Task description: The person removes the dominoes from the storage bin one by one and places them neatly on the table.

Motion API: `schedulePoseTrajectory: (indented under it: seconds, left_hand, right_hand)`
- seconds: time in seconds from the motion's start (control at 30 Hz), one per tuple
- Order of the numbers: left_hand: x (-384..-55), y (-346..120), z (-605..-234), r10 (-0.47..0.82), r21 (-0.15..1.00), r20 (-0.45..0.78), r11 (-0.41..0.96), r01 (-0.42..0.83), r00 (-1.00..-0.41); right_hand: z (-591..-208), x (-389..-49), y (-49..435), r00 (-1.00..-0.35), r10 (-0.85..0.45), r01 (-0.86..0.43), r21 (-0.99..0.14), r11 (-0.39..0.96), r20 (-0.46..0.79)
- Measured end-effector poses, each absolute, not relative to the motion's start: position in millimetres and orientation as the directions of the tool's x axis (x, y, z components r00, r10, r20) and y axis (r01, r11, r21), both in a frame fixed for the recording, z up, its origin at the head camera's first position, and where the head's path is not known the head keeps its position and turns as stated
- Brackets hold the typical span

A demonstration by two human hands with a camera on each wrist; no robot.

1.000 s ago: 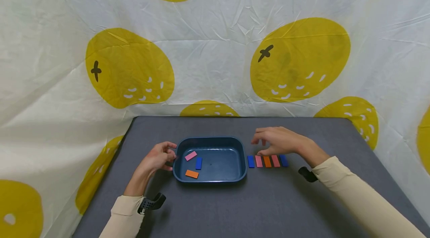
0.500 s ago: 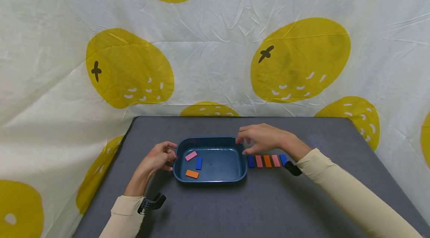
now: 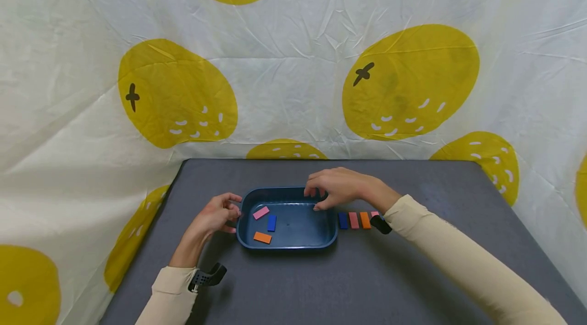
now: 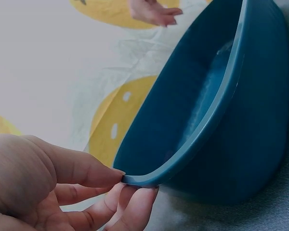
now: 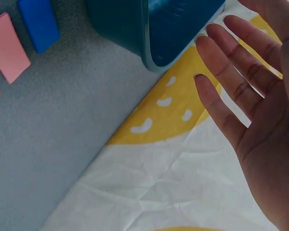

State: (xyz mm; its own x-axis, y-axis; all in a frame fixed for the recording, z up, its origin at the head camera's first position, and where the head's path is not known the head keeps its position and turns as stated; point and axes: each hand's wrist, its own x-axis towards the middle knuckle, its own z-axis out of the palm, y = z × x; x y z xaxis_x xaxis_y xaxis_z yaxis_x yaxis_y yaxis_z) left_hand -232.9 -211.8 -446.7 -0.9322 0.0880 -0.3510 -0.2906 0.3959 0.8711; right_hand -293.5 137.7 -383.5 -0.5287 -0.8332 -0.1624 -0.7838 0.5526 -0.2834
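My left hand (image 3: 214,217) pinches the left rim of a dark blue plastic tray (image 3: 289,247); in the left wrist view, thumb and fingers grip its edge (image 4: 147,180). Inside the tray, toward its left, lie a pink block (image 3: 261,213), a blue block (image 3: 272,223) and an orange block (image 3: 262,237), all flat and rectangular. My right hand (image 3: 341,186) hovers over the tray's right end. Its fingers are loosely bent and, in the right wrist view, hold nothing.
Right of the tray, a row of flat blocks lies on the grey table (image 3: 293,284): blue (image 3: 343,221), pink (image 3: 353,220), orange (image 3: 365,220) and another pink (image 3: 375,213), partly covered by the right wrist's black camera (image 3: 381,224). A lemon-patterned curtain (image 3: 284,96) hangs behind.
My right hand has moved left from above the row of blocks to over the tray's right end. Its wrist now hides the row's rightmost blue block. The left hand and tray stay put.
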Motion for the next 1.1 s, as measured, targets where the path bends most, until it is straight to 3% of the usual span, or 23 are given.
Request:
schedulePoseTrajectory:
  seconds: [0.27, 0.5, 1.1]
  left_hand:
    - [-234, -211, -447, 0.085, 0.868, -0.359, 0.396, -0.299, -0.929]
    - [-234, -210, -448, 0.082, 0.866, -0.358, 0.401, -0.299, -0.93]
    - [-225, -207, -453, 0.065, 0.872, -0.335, 0.399, -0.283, -0.94]
  right_hand:
    - [-392, -302, 119, -0.511, -0.841, -0.784, -0.304, 0.541, -0.179]
    - [-399, -307, 101, -0.502, -0.839, -0.801, -0.253, 0.542, -0.209]
    - [-419, -304, 55, -0.408, -0.87, -0.847, -0.24, 0.474, -0.277]
